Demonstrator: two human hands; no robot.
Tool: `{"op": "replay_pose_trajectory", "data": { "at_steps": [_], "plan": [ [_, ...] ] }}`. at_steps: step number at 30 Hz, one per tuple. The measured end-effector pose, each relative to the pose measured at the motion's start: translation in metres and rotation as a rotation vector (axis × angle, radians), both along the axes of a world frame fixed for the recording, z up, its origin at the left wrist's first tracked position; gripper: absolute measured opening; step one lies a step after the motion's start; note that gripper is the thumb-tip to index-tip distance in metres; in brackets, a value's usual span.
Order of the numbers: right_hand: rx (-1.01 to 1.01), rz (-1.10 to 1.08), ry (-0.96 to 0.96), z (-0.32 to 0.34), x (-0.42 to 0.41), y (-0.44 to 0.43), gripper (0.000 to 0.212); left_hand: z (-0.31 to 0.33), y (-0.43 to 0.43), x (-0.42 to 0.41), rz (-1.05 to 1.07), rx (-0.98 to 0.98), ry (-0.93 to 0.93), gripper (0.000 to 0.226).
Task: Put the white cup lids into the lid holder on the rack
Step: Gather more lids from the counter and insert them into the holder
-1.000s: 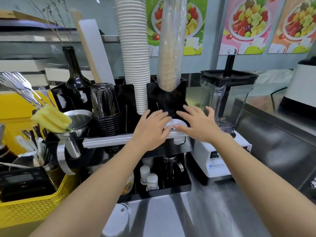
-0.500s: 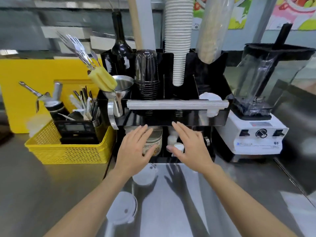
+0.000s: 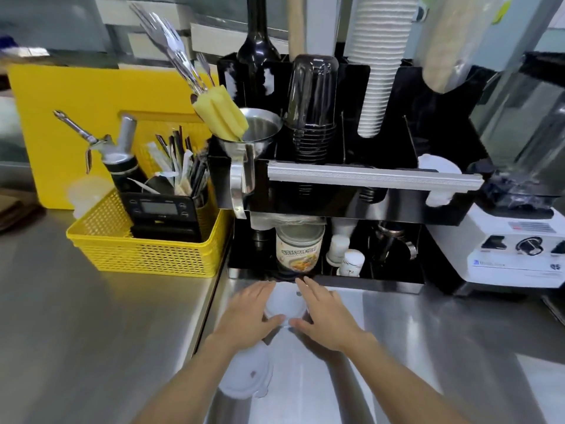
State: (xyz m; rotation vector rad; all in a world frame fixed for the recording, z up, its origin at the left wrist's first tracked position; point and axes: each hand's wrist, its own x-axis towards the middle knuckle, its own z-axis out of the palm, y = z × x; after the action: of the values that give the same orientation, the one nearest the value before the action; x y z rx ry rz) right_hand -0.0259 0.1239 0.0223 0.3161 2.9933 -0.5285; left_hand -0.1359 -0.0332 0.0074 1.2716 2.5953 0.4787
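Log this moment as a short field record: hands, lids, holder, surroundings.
left hand: open, cupping the left side of the lid stack
right hand: open, cupping its right side
lid stack: on the steel counter, in front of the rack
second lid stack: on the counter, partly under the left forearm
lid holder: at the rack's right end, white lids inside
blender: right of the rack

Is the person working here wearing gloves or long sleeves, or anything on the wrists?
No. Both the left hand and the right hand are bare, with no gloves. No ring, watch or bracelet shows on either one. The forearms are uncovered too, right down to the bottom edge of the picture, so no sleeve comes into view. Fingernails look short and plain, though the picture is a little blurred.
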Motion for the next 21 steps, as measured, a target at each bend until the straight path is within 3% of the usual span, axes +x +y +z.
{"op": "replay_pose_trajectory", "data": {
  "at_steps": [6,11,16,21],
  "plan": [
    [-0.079,-0.047,-0.040,-0.018,-0.017,-0.009,0.079,-0.020,0.003,-0.010,0.049,0.071,-0.207,0.075],
    [-0.172,-0.084,0.086,-0.016,-0.017,-0.009,0.077,-0.017,-0.005,-0.010,0.093,0.125,-0.316,0.075],
    [-0.230,-0.116,0.310,-0.001,-0.007,-0.003,0.058,0.014,-0.007,0.005,0.075,0.228,-0.209,0.067],
    [-0.387,-0.112,0.382,0.032,0.009,0.003,0.074,0.050,0.006,0.026,0.005,0.355,-0.124,0.075]
  ]
}}
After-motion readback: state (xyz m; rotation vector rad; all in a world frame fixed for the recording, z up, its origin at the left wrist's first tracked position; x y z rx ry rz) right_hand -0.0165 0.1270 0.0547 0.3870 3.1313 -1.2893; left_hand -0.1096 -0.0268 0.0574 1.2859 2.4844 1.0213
